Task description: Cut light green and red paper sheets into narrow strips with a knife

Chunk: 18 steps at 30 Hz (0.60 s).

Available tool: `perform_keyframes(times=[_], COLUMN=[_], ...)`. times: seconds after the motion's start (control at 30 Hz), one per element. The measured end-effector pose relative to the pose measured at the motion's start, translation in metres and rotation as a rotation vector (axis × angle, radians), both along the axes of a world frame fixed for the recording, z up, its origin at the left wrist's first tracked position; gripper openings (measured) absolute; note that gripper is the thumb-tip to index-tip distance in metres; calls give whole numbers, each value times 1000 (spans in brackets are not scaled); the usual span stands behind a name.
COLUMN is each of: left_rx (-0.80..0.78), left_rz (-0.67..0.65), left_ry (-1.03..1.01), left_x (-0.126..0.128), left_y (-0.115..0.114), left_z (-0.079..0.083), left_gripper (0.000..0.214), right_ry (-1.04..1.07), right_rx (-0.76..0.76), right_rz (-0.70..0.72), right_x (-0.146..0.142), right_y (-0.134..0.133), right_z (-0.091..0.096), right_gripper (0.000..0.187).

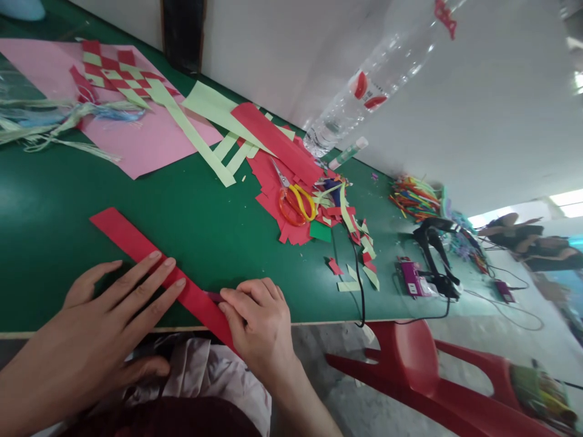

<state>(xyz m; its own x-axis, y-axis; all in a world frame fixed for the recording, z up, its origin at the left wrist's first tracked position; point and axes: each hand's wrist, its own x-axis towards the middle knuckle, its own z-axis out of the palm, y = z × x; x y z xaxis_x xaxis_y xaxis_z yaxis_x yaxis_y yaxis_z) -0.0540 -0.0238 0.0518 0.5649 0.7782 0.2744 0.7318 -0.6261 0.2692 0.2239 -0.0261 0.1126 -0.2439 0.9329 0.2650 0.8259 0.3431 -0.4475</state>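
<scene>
A long red paper strip (125, 233) lies slantwise near the front edge of the table, its lower end reaching past that edge. My left hand (122, 315) rests with fingers stretched out, fingertips on the middle of the strip. Farther down the strip, my right hand (257, 315) is closed in a pinch at its side. A small dark pink piece (213, 296) shows at these fingertips; I cannot tell whether it is a folded edge. Beyond both hands, scissors (296, 197) with orange and yellow handles lie on red paper pieces (268, 176).
A woven red-and-green paper piece (122, 73) lies on a pink sheet (150, 139) at the back left. A plastic bottle (364, 79), glue stick (348, 153) and colourful pipe cleaners (416, 197) stand or lie along the wall. A black cable (362, 291) crosses the table edge near a red chair (416, 352).
</scene>
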Motion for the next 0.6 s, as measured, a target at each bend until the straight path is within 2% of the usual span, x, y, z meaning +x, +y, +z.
perform_keyframes(times=[0.23, 0.6], left_rx=[-22, -24], left_rz=[3, 6], left_ry=[-47, -23], left_x=[3, 3], left_y=[1, 0], left_z=[4, 4], left_gripper=[94, 95], right_ry=[25, 33], right_rx=[36, 10], right_rz=[-17, -19], right_x=[0, 2], right_y=[-1, 0], right_z=[-1, -3], right_gripper=[17, 16])
